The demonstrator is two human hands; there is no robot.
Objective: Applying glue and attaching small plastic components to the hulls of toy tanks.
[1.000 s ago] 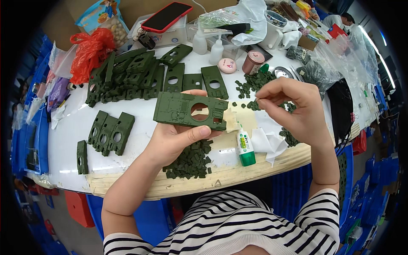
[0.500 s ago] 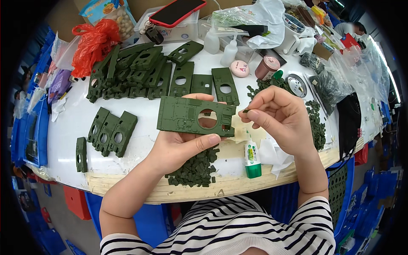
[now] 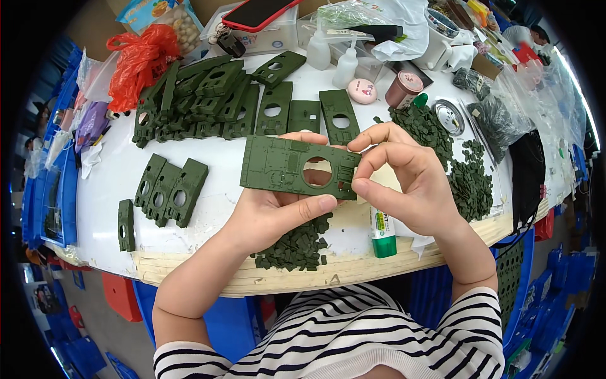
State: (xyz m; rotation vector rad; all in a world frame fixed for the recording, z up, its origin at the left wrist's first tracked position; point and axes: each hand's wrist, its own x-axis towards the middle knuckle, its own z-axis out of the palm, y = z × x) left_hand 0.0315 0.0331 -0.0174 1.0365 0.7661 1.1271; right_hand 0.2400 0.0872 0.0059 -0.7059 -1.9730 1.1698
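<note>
My left hand (image 3: 278,211) holds a dark green plastic toy tank hull (image 3: 271,165) from below, its thumb along the near edge. The hull lies flat in the grip, with a large round hole near its right end. My right hand (image 3: 404,177) is closed in a pinch at that right end, its fingertips touching the hull. A small green piece seen between these fingers a moment ago is now hidden by them. Under the hands lies a heap of small green parts (image 3: 293,246). A glue bottle with a green cap (image 3: 382,234) stands beside it, partly behind my right hand.
Stacked hulls (image 3: 208,95) fill the back left, and several more (image 3: 173,192) lie at the left. Further loose green parts (image 3: 470,183) are heaped at the right, near a round metal lid (image 3: 448,117). White squeeze bottles (image 3: 346,66) and a red-cased phone (image 3: 259,14) are at the back.
My right hand has moved left and brought the small green piece against the hull's right end. The hull has tilted slightly, its right end lower. The whole view has shifted a little.
</note>
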